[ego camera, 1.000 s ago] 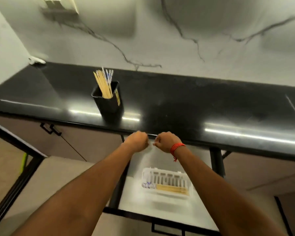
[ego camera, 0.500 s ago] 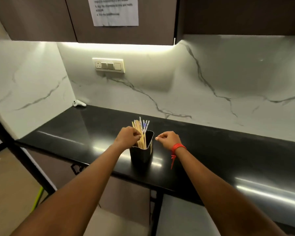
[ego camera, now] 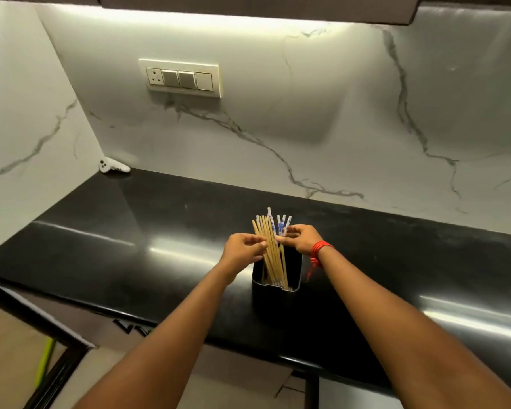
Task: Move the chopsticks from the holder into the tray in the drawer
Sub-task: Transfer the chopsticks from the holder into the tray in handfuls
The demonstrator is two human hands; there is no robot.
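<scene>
A black square holder stands on the black counter near its front edge. Several chopsticks stick up out of it, some plain bamboo, some white with a blue pattern at the top. My left hand pinches the bamboo sticks from the left. My right hand, with a red thread on its wrist, pinches the patterned sticks from the right. The chopsticks' lower ends rest inside the holder. The drawer and its tray are out of view.
A white marble wall with a switch plate rises behind the counter. A small white controller lies in the back left corner. A cabinet handle shows below the counter's front edge.
The view has lifted from the open drawer and tray up to the counter. Both hands went from the counter's front edge to the holder and closed on the chopsticks.
</scene>
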